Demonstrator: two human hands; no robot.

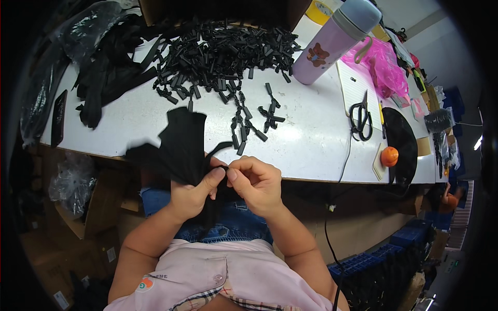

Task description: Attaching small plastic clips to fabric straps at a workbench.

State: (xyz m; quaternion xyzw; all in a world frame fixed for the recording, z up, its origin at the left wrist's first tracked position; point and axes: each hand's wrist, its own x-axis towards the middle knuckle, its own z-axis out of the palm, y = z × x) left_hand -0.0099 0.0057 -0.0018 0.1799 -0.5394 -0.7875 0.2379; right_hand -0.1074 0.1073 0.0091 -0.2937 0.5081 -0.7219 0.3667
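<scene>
My left hand [196, 193] is closed round a bunch of black fabric strips [182, 136], which fan out to the left over the table's front edge. My right hand [258, 185] meets it at the fingertips, with thumb and forefinger pinching the end of one black strip. Whether a small part sits between the fingertips is too dark to tell. One loose strip end [222, 149] curves up to the right above the hands. Just beyond on the table lie several small black plastic pull tabs [242, 122], in front of a big heap of the same tabs [223, 54].
On the white table [306, 137] stand a lilac bottle [329, 49] and, right of it, black scissors [361, 118] on a notepad. An orange fruit [389, 156] sits near the right edge. More black strips [96, 85] and a phone [59, 118] lie left. A cable [328, 238] hangs below.
</scene>
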